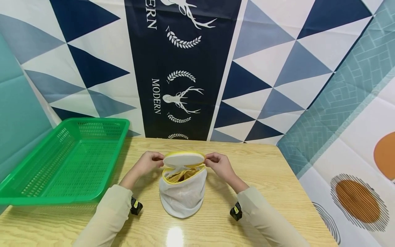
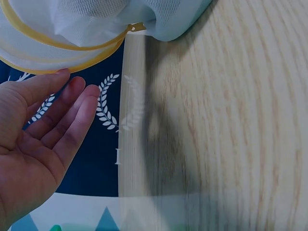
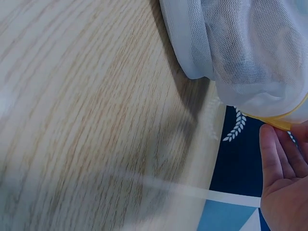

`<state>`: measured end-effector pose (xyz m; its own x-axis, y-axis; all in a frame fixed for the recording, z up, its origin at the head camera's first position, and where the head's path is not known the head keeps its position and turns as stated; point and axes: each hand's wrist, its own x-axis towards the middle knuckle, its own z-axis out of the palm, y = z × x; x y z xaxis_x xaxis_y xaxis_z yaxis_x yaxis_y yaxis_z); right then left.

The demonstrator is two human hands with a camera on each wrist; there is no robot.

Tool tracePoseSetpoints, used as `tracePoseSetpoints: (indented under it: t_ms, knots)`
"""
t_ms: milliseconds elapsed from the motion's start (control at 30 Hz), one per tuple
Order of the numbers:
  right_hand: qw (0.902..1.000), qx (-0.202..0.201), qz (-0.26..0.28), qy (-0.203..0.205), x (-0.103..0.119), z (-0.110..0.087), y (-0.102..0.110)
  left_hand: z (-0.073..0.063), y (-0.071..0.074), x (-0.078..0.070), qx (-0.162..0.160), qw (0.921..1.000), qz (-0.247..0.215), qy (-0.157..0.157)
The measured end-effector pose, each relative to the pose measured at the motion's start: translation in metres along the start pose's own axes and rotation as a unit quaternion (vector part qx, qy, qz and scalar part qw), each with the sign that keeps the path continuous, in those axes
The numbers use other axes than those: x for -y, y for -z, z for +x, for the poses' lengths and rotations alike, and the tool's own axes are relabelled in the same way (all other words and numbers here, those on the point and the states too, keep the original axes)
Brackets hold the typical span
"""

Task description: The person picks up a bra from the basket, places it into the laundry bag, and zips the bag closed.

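Grip, both sides: left hand (image 1: 148, 164) and right hand (image 1: 220, 166) each pinch an edge of a round white flap (image 1: 183, 160) with yellow trim, thumb and fingertips closed narrowly on the rim. Flap is raised above the mouth of a white mesh bag (image 1: 183, 200), which rests on the wood-grain counter (image 1: 262, 168). Key relation: bag body lies between the two hands and on the person's side of them; flap appears as a flattened oval in the head view, long axis running left to right from one grip to the other. Neither hand is clearly nearer; bag sits about midway. Mouth gapes, edged in a yellow zip, and yellow-brown fabric (image 1: 182, 175) shows inside; its kind cannot be told. Left wrist view shows a zip pull (image 2: 136, 27) at the trim's end. Green basket (image 1: 52, 200) is to the left, apart from the bag. Writing: "MODERN" reads sideways on the dark backdrop panel (image 1: 177, 68), beside a white deer head and leaf sprays; a second copy above is cut off, leaving "DERN". No brand or label is legible on the bag.
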<state>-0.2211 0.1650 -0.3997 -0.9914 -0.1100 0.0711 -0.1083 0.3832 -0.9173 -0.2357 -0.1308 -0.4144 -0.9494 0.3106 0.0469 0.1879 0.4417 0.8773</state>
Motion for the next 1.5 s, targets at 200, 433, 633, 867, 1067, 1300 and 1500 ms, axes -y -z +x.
tracePoseSetpoints:
  t_ms: [200,433,633,867,1067,1300,1500]
  knots:
    - [0.9997,0.008,-0.018,0.013,0.002,-0.004,0.002,-0.002,-0.001,-0.002,-0.004,0.9999,0.006,-0.009]
    - [0.9996,0.013,-0.024,0.011,0.004,-0.007,0.003,-0.005,-0.002,-0.002,-0.005,1.0,0.004,-0.001]
    - [0.9991,0.012,-0.037,0.013,0.003,-0.009,0.004,-0.005,-0.003,-0.002,-0.001,1.0,0.003,-0.005]
    - [0.9977,0.015,-0.06,0.028,0.009,-0.015,0.003,-0.007,-0.004,0.0,-0.01,0.9998,0.012,-0.016]
    - [0.9957,0.016,-0.074,0.053,0.001,-0.014,0.004,-0.011,-0.004,-0.003,-0.013,0.9996,0.019,-0.012]
    - [0.9939,0.015,-0.092,0.06,0.001,-0.015,0.004,-0.011,-0.005,-0.002,-0.016,0.9995,0.021,-0.018]
    - [0.9933,0.02,-0.089,0.07,0.003,-0.018,0.003,-0.011,-0.007,0.002,-0.02,0.9995,0.022,-0.012]
